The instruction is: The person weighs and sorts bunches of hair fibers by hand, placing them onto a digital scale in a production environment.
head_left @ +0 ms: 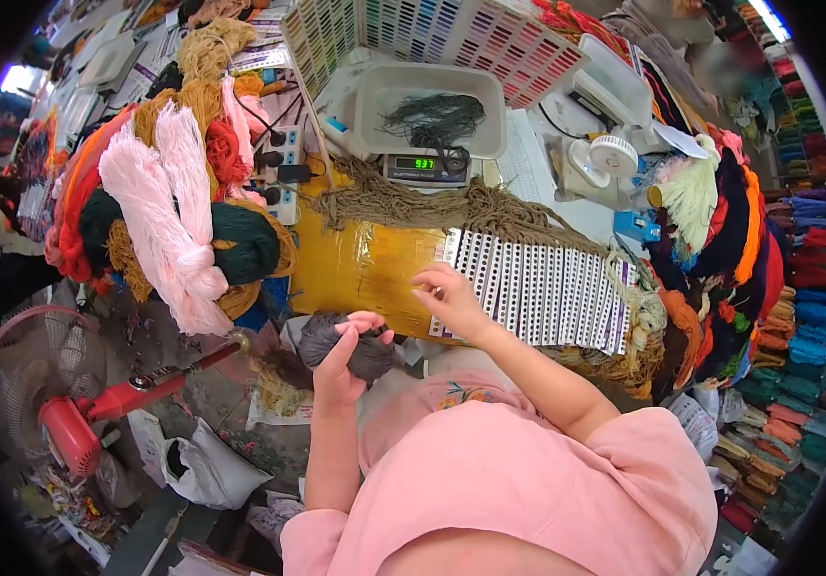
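Note:
My left hand [338, 365] is closed around a dark grey skein of yarn [322, 341], held low in front of the table edge. My right hand [453, 300] hovers over the near edge of the table, its fingers curled towards the thumb. Whether a thread is pinched there is too small to tell. Beside it lies a row of white cards with punched holes and dark thread samples [533, 293]. Further back, a grey plastic tub [365, 113] with loose dark thread [447, 117] sits on a digital scale [425, 171] with a lit green display.
A brown yarn hank [471, 213] stretches across the yellow tabletop [355, 264]. Pink skeins [158, 206] hang on the left above a red fan [72, 432]. Colour charts [471, 43] stand behind the tub. More coloured skeins [720, 240] and a white winder [605, 158] are on the right.

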Tool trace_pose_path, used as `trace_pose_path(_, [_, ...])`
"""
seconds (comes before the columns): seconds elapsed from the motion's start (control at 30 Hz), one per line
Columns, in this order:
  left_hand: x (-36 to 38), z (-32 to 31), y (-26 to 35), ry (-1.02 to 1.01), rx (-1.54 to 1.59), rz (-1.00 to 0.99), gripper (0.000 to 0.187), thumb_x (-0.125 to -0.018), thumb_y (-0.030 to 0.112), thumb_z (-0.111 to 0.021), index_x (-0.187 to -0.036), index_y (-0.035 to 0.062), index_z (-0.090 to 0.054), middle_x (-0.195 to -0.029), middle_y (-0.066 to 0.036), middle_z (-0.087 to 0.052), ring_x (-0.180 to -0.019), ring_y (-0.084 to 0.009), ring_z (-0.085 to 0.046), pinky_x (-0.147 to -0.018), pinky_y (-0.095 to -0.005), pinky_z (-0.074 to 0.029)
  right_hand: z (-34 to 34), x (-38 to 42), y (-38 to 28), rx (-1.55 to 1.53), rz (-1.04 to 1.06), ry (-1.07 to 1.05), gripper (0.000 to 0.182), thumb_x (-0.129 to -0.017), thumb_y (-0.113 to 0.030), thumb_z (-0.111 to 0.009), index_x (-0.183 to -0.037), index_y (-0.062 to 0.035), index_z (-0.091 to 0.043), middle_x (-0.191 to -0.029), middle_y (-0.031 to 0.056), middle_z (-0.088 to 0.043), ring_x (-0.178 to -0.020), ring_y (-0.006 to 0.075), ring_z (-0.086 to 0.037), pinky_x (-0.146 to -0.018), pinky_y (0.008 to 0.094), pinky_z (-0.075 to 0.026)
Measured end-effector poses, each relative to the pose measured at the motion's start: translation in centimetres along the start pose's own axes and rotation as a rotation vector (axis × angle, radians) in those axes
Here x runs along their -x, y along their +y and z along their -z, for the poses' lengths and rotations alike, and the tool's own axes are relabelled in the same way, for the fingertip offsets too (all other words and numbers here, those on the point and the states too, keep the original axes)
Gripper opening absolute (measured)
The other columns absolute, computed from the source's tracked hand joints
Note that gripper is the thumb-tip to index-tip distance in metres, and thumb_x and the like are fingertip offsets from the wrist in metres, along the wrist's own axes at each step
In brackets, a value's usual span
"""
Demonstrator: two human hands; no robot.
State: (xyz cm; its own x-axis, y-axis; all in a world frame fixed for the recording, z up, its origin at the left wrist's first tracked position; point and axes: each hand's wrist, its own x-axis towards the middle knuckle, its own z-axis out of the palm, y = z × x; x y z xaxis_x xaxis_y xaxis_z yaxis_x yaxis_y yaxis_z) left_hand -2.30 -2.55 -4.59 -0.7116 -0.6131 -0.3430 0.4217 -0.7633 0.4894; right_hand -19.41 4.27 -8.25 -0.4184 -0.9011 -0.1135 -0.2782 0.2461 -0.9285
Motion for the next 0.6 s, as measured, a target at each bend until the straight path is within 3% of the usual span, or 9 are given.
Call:
trace_pose_path(0.1, [-0.2, -1.3, 0.2, 0.126, -0.067, -0.03, 0.016, -0.08, 0.011, -0.041, -0.084, 0.0011, -0.053, -0.101, -0.01, -0.046, -0.094, -0.0191, -0.044, -0.076, -0.0384, -0.04, -0.6, 0.1, -4.0, -0.097, 0.024, -0.054, 0.007, -0.069, -0.007, -0.056, -0.072, -0.0008, -0.055, -0.07, 0.0053, -0.048, -0.055, 0.0109, -0.046, -0.049, 0.0215, -0.037])
trace_pose_path(0.13, [-0.1, -1.0, 0.0, 0.088, -0.096, -0.05, 0.024, -0.082, 0.016, -0.037, -0.094, 0.0004, -0.05, -0.11, -0.01, -0.042, -0.097, -0.0188, -0.044, -0.08, -0.0363, -0.038, -0.6, 0.2, -4.9, -0.115, 0.028, -0.093, 0.007, -0.069, -0.008, -0.056, -0.071, -0.0008, -0.055, -0.066, 0.0045, -0.048, -0.054, 0.01, -0.045, -0.048, 0.0211, -0.036])
trace_pose_path(0.17, [-0.1, -0.8, -0.1, 0.083, -0.104, -0.047, 0.024, -0.082, 0.016, -0.037, -0.094, 0.0004, -0.05, -0.11, -0.01, -0.042, -0.097, -0.0188, -0.044, -0.08, -0.0363, -0.038, -0.8, 0.3, -6.0, -0.228, -0.031, -0.124, 0.008, -0.069, -0.008, -0.057, -0.071, -0.001, -0.056, -0.062, 0.0024, -0.047, -0.052, 0.0075, -0.042, -0.046, 0.0204, -0.034])
trace_pose_path(0.27, [0.1, -0.7, -0.5, -0.023, -0.104, -0.059, 0.043, -0.084, 0.029, -0.029, -0.111, -0.0046, -0.036, -0.119, -0.013, -0.033, -0.105, -0.0203, -0.037, -0.089, -0.032, -0.029, -1.5, 0.8, -7.3, -0.344, -0.044, -0.23, 0.009, -0.071, -0.008, -0.057, -0.078, -0.0017, -0.058, -0.064, -0.0002, -0.047, -0.052, 0.0037, -0.039, -0.046, 0.018, -0.032])
trace_pose_path(0.33, [0.3, -1.0, -0.7, -0.047, -0.149, -0.063, 0.044, -0.084, 0.03, -0.03, -0.111, -0.005, -0.036, -0.119, -0.013, -0.033, -0.106, -0.0208, -0.036, -0.089, -0.0327, -0.028, -2.2, 1.3, -7.6, -0.391, -0.124, -0.312, 0.01, -0.071, -0.007, -0.056, -0.078, -0.0013, -0.057, -0.064, -0.0006, -0.05, -0.052, 0.0031, -0.041, -0.046, 0.0178, -0.032])
trace_pose_path(0.4, [0.3, -1.5, -0.6, -0.092, -0.19, -0.094, 0.046, -0.084, 0.032, -0.03, -0.11, -0.0052, -0.037, -0.119, -0.014, -0.033, -0.107, -0.0214, -0.035, -0.089, -0.033, -0.027, -2.7, 1.6, -7.3, -0.348, -0.039, -0.246, 0.01, -0.069, -0.008, -0.056, -0.076, -0.0005, -0.058, -0.061, 0.0008, -0.052, -0.053, 0.0043, -0.043, -0.046, 0.0187, -0.035])
trace_pose_path(0.47, [0.5, -1.0, -0.5, -0.092, -0.141, -0.063, 0.046, -0.084, 0.032, -0.03, -0.11, -0.0051, -0.037, -0.118, -0.014, -0.033, -0.107, -0.0213, -0.035, -0.089, -0.0328, -0.028, -2.5, 1.8, -7.3, -0.595, -0.28, -0.299, 0.01, -0.071, -0.009, -0.054, -0.076, -0.001, -0.059, -0.063, -0.0002, -0.052, -0.053, 0.004, -0.043, -0.045, 0.0184, -0.034])
trace_pose_path(0.5, [0.5, -1.0, -0.4, -0.094, -0.095, -0.031, 0.046, -0.084, 0.033, -0.029, -0.109, -0.0051, -0.037, -0.117, -0.014, -0.034, -0.106, -0.0211, -0.035, -0.089, -0.0327, -0.028, -2.3, 1.8, -7.5, -0.614, -0.264, -0.289, 0.011, -0.071, -0.008, -0.053, -0.077, -0.0014, -0.059, -0.063, -0.0008, -0.052, -0.051, 0.004, -0.043, -0.044, 0.018, -0.034])
trace_pose_path(0.6, [0.8, -1.9, -0.3, -0.006, -0.323, -0.118, 0.033, -0.083, 0.02, -0.035, -0.1, -0.0064, -0.046, -0.112, -0.013, -0.04, -0.102, -0.0197, -0.039, -0.086, -0.0309, -0.03, -2.0, 2.0, -7.9, -0.675, -0.312, -0.276, 0.01, -0.073, -0.005, -0.052, -0.077, -0.0008, -0.06, -0.068, -0.0007, -0.052, -0.048, 0.0029, -0.04, -0.041, 0.0163, -0.031])
